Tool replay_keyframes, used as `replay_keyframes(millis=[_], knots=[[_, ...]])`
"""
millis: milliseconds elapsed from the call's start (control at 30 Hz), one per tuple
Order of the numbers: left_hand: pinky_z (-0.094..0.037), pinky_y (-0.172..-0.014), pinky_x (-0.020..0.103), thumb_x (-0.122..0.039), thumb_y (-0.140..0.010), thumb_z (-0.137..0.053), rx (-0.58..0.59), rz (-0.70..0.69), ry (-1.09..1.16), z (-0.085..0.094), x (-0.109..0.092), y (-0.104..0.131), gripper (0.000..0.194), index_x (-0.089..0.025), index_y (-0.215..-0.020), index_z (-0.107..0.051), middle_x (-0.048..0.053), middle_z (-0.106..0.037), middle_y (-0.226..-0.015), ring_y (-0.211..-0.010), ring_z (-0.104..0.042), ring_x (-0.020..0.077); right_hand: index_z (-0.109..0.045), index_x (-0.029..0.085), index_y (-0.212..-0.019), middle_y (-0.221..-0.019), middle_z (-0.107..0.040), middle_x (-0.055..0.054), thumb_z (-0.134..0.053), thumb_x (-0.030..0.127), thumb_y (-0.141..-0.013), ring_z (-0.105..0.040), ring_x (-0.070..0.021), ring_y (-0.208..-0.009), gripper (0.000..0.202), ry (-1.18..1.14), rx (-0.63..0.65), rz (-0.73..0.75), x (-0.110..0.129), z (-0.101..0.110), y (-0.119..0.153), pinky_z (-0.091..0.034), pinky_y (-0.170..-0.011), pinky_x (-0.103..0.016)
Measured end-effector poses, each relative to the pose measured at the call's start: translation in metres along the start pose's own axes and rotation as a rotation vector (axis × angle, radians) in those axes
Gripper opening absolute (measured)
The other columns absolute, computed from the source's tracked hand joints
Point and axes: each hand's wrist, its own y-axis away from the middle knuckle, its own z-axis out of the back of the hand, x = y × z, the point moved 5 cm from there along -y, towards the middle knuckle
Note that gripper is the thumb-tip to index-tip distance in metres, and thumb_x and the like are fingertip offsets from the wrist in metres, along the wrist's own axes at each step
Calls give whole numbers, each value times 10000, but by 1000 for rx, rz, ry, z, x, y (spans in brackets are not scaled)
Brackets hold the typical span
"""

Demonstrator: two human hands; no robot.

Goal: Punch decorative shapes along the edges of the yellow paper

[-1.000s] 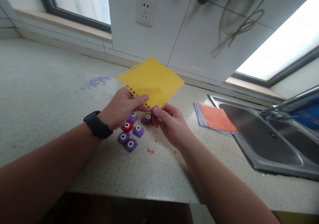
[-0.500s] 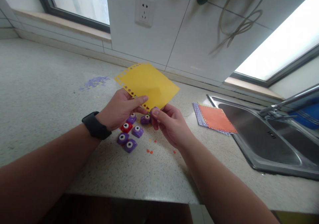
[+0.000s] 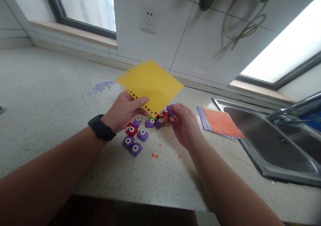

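Observation:
My left hand (image 3: 129,108) grips a yellow sheet of paper (image 3: 152,82) by its near edge, thumb on top. Small cut-out shapes run along two sides of the sheet, which is held tilted above the counter. Between the thumb and fingers of my right hand (image 3: 184,122) is a purple craft punch (image 3: 171,110), just off the sheet's near right edge. Below the paper stand several more craft punches, purple ones (image 3: 142,135) and a red one (image 3: 131,130) among them. Some of these are partly hidden by the sheet and my hands.
Orange paper (image 3: 220,120) lies on purple sheets beside a steel sink (image 3: 265,145) at the right. A heap of purple paper bits (image 3: 102,87) is at the left. Orange bits (image 3: 154,155) dot the speckled counter (image 3: 150,182). A tiled wall with a socket (image 3: 149,19) stands behind.
My right hand has moved the purple craft punch right, away from the sheet's edge, where a star-shaped hole now shows near the corner. My left hand still holds the paper.

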Motion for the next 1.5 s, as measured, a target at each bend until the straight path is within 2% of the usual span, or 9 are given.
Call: replay_keyframes(millis=[100,233,400,533,667,933,1133,1267,1500], knots=[[-593,-565,256,-264,-818,-752,27,13,26,2,3,-1,340,-167,-1139,-692,95,-758,-1117,-788,-736,195,-573,214,-749,-619,-532,22,-629,403,-866,-499,-136,-561,229,181,-51,62,4,11,-3,-414,-557,-312],[-605,-685,302,-240,-831,-735,53,10,91,5,7,-4,296,-188,-1121,-709,76,-775,-1100,-904,-745,218,-619,197,-762,-630,-565,-3,-594,469,-903,-487,-148,-581,307,751,23,142,16,13,-2,-355,-549,-314],[-575,-891,352,-211,-802,-726,41,31,121,11,7,-8,245,-184,-1045,-739,56,-794,-1069,-987,-738,222,-618,201,-751,-685,-618,-20,-627,384,-869,-491,-150,-602,217,1320,422,227,19,-8,11,-305,-574,-313],[-572,-910,356,-214,-795,-698,5,93,151,17,9,-11,209,-197,-996,-753,49,-798,-1058,-1001,-738,233,-670,203,-756,-704,-676,-46,-644,387,-857,-529,-169,-617,211,1466,617,199,12,-17,18,-286,-575,-315],[-570,-917,364,-240,-801,-695,-12,99,182,20,11,-13,256,-181,-1045,-747,68,-794,-1072,-1011,-736,244,-696,202,-724,-724,-698,-64,-634,422,-883,-564,-176,-621,279,1437,666,216,9,-18,19,-279,-574,-315],[-588,-869,364,-230,-743,-719,-10,124,200,21,11,-14,249,-155,-978,-748,97,-803,-1014,-994,-747,274,-727,223,-705,-631,-649,-31,-577,478,-931,-501,-153,-561,372,1355,609,190,13,-6,11,-285,-568,-312],[-590,-859,377,-234,-705,-735,-6,136,209,22,9,-12,283,-139,-972,-748,113,-805,-982,-965,-754,288,-731,173,-882,-696,-609,-41,-527,378,-884,-532,-168,-581,289,748,304,-91,17,28,-7,-378,-506,-298],[-589,-850,385,-258,-698,-754,16,158,178,20,8,-10,299,-138,-972,-751,127,-805,-987,-962,-755,301,-669,160,-870,-760,-604,-61,-523,457,-873,-578,-185,-624,331,253,193,-93,9,36,-16,-436,-512,-302],[-586,-794,360,-304,-733,-786,103,184,35,15,6,-8,231,-147,-902,-780,116,-809,-912,-875,-766,284,-668,209,-891,-849,-712,-68,-715,535,-805,-636,-215,-720,340,388,40,84,6,32,-17,-483,-625,-329]])
